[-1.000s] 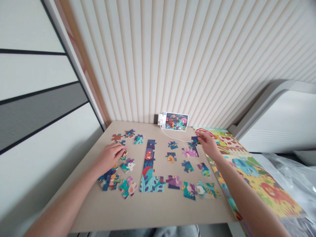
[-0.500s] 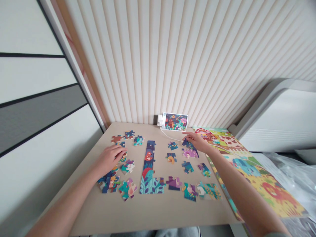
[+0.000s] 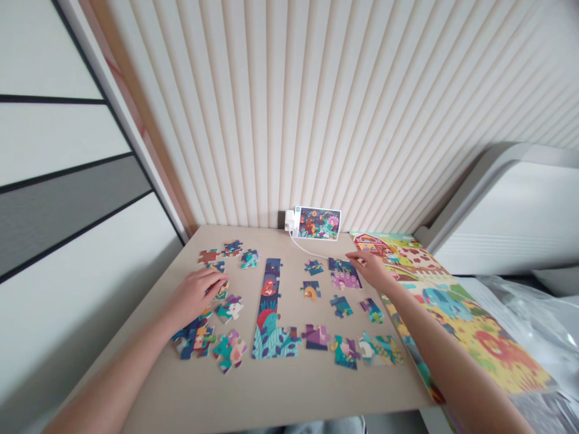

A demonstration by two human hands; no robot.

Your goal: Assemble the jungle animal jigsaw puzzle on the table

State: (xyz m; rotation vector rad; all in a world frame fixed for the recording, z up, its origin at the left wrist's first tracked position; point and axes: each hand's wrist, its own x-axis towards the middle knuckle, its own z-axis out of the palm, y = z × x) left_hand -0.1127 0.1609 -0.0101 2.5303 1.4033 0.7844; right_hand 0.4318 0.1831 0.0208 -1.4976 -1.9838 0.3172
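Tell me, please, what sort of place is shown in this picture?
Probably a room in a home, perhaps a bedroom. Jigsaw pieces lie on a small table in front of a ribbed wall, and the white panel on the right looks like a headboard.

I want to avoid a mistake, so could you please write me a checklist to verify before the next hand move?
1. Picture card in plain view: ok.
2. L-shaped joined section uncovered by hands: ok.
3. Left-side puzzle pieces all visible: not ok; the left hand hides some.
4. Right hand off the upper-right piece group: cannot tell; touching or hovering.
5. White cable clear of that group: cannot tell.
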